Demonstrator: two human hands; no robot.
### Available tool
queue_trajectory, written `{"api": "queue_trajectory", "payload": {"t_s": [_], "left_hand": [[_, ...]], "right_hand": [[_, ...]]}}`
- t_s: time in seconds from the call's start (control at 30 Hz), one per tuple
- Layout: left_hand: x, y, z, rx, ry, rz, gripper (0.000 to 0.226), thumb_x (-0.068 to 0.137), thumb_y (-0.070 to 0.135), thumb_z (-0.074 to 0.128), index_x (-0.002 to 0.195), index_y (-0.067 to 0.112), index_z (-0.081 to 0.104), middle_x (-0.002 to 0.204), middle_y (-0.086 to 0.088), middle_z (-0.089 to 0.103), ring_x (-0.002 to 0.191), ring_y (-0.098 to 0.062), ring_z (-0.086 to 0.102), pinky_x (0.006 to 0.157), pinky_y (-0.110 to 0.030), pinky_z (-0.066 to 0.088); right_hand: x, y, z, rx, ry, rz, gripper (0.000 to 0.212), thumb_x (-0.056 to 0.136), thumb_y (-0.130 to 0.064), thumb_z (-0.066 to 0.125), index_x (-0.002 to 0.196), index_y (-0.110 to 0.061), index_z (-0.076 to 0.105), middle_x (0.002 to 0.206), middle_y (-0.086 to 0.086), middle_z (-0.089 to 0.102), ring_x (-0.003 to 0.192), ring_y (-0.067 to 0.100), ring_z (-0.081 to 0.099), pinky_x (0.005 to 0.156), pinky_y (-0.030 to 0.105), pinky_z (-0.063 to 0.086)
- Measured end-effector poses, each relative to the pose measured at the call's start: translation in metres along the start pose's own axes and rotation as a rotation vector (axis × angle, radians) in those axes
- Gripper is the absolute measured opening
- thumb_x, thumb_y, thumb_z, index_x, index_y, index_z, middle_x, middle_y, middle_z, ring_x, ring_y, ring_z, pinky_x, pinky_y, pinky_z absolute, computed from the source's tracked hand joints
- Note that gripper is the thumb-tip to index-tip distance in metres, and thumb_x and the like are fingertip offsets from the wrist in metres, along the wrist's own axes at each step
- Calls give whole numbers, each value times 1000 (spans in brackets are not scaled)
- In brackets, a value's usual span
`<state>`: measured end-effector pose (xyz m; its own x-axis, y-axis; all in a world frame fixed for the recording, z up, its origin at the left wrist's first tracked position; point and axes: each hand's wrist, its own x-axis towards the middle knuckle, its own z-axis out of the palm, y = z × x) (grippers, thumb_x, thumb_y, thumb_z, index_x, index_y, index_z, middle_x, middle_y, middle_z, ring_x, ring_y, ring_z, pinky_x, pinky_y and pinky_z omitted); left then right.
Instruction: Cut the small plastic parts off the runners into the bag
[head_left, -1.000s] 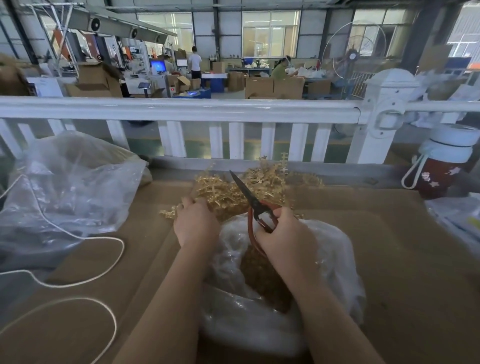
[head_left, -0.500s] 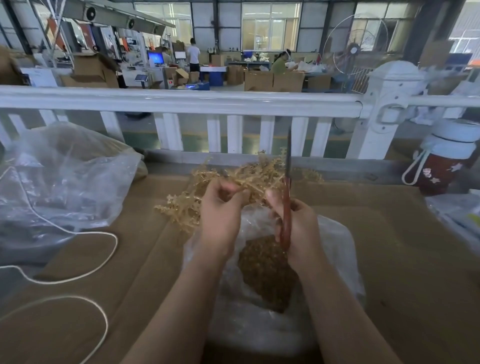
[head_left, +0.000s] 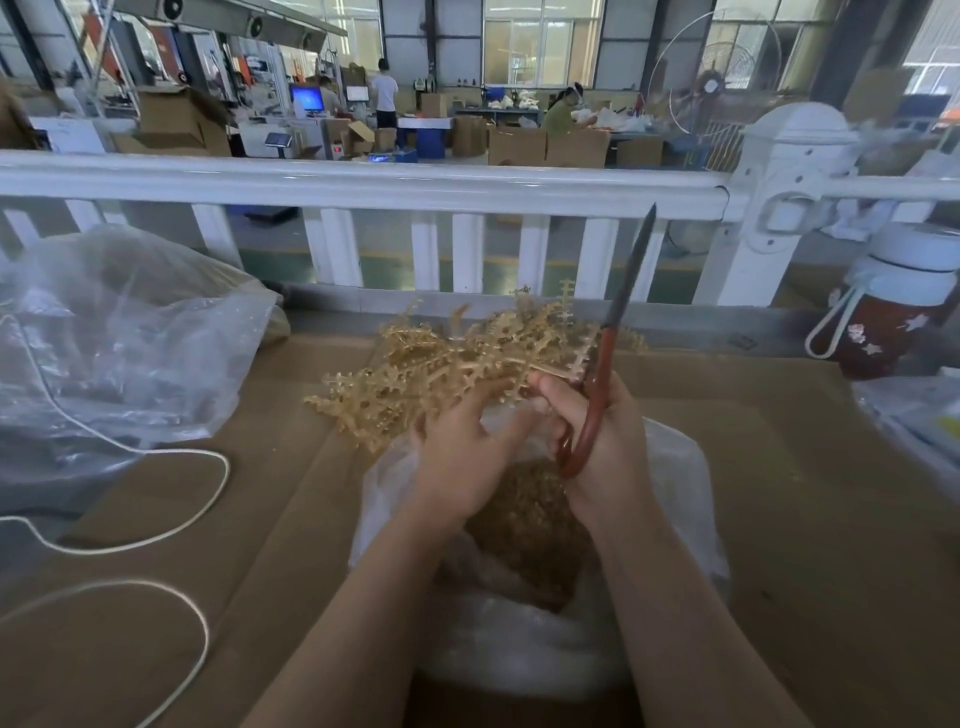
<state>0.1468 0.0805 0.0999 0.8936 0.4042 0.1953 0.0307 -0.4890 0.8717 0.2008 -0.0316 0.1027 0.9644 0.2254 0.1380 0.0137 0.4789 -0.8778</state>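
Nearest the person, the open clear bag (head_left: 675, 467) is sitting on the cardboard-covered table (head_left: 831, 519) between the forearms, holding a brown heap of cut parts (head_left: 524, 525). Just above it the left hand (head_left: 457, 462) is now reaching with spread, loosely curled fingers into the near edge of the golden runners (head_left: 431, 369); whether it has hold of a sprig is not clear. A second ago this hand was lying lower on the pile and the scissors (head_left: 602, 364) were slanting left over it; now the right hand (head_left: 597, 441) is gripping the red handles with the blades closed and pointing up, its fingertips touching a runner stem. This looks like picking the next runner, with cutting paused. The bag mouth is lying directly under the hands, so snipped parts should be dropping in. To the left, a white cord (head_left: 156, 525) and a second crumpled plastic bag (head_left: 130, 353) are crowding that side; to the right, bare cardboard is offering room as far as a red bottle (head_left: 883, 322). Beyond the pile, the white railing (head_left: 363, 184) is closing off the far edge.
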Motion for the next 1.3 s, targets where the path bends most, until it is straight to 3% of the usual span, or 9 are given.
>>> {"api": "queue_trajectory", "payload": {"t_s": [0.13,0.47,0.53,0.6,0.77,0.87,1.0,1.13,1.3], "left_hand": [[4,-7,-10,-487,43,-161,99,68,79,64,145,18,48,145,0,54,127,-14,56,110,-42,43],[27,-22,-19,-962,270,-330,14,97,14,62,86,12,72,79,0,76,73,-11,72,63,-19,55],[27,-23,-23,-1071,285,-342,12,98,15,60,96,11,72,92,-3,78,82,-12,75,69,-23,56],[28,-25,-26,-1100,224,-330,19,99,26,59,107,12,69,104,-5,77,92,-14,74,76,-28,53],[28,-23,-22,-952,66,-297,78,76,59,67,142,23,45,108,-8,76,87,-16,71,77,-31,51],[30,-27,-20,-1029,118,-337,81,74,45,76,145,20,45,86,-1,75,74,-12,69,67,-25,54],[33,-34,-23,-1158,282,-361,23,89,5,67,112,11,67,87,-3,72,73,-13,66,64,-23,53],[32,-31,-25,-1235,359,-236,46,91,-7,58,125,24,56,102,-3,77,85,-9,72,78,-24,56],[29,-24,-22,-1277,338,-183,58,95,-2,56,145,19,35,121,-1,72,111,-14,69,98,-34,50]], "right_hand": [[-1,-3,-2,119,9,-16,25,91,-1,66,113,-1,56,77,3,71,44,8,46,39,17,36],[2,0,-7,131,-28,63,27,89,-2,66,111,12,59,71,8,56,43,9,45,39,21,38],[1,-2,-8,153,-52,52,6,89,-3,65,90,-4,71,86,16,63,42,7,45,39,20,38],[2,-3,-11,167,-70,18,24,89,-4,64,74,-18,75,95,14,74,41,5,45,39,19,38],[0,-7,-13,173,-191,14,2,81,-10,67,81,-11,66,98,16,76,41,6,46,41,18,40],[-2,-6,-10,94,-285,54,19,80,-11,74,66,-23,69,86,32,57,40,7,47,41,19,40],[-3,-4,-7,90,-294,32,11,78,-13,74,69,-17,68,89,33,58,40,8,46,40,20,40],[-4,-7,-11,219,-223,-12,19,75,-11,68,91,-4,60,97,19,75,42,5,46,43,18,41],[-1,-9,-7,91,-53,71,35,77,-17,85,94,-24,55,52,6,53,43,7,46,46,21,41]]}}
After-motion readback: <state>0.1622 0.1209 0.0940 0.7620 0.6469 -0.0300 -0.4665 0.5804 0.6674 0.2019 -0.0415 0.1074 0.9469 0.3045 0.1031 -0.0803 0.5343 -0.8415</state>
